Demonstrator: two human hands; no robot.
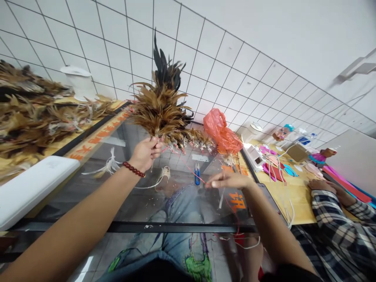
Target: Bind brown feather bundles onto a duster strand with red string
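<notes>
My left hand (146, 154) is closed round the bound base of a bunch of brown and black feathers (160, 103), which stands upright above it. A thin red string (185, 163) runs from that base down to my right hand (227, 179), where finger and thumb pinch it. Between my hands, blue-handled thread snips (197, 174) lie on the glass tabletop (138, 209). Behind the held bunch is a row of smaller feather bundles (195, 141) with red and white ties. White feathers (110, 164) lie beside my left wrist.
At left, feather heaps (26, 121) lie near a long white box (35, 184) and a white container (78, 82). A crumpled red plastic bag (221, 131) rests at the back. On the right, another person's plaid sleeve (331, 215) is by a wooden table (293, 199) with cables and coloured pieces.
</notes>
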